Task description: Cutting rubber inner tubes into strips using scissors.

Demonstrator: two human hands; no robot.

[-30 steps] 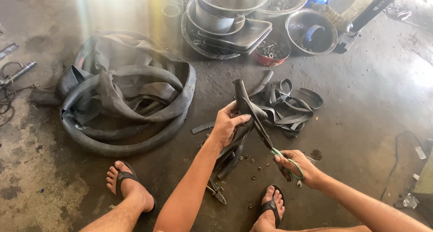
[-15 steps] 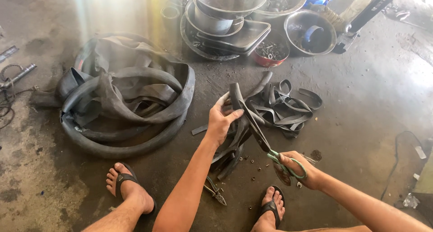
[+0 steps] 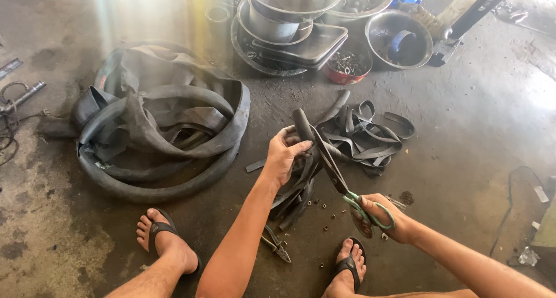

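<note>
Stained concrete floor (image 3: 475, 136) spreads around me, a heap of inner tubes (image 3: 156, 124) lying left. My left hand (image 3: 284, 156) clamps a black rubber strip (image 3: 304, 127) held upright; my right hand (image 3: 382, 217) closes through green-handled scissors (image 3: 341, 182), blades against the strip.

The left hand (image 3: 285, 154) now sits higher on the rubber strip (image 3: 303, 127) than a second ago, fingers wrapped round its upper part, thumb across the front. The right hand (image 3: 379, 217) is lower and further right of the left hand than before, drawing the scissors (image 3: 341, 185) back along the strip. The blades, earlier crossing just beside the left fingers, now lie below them.
</note>
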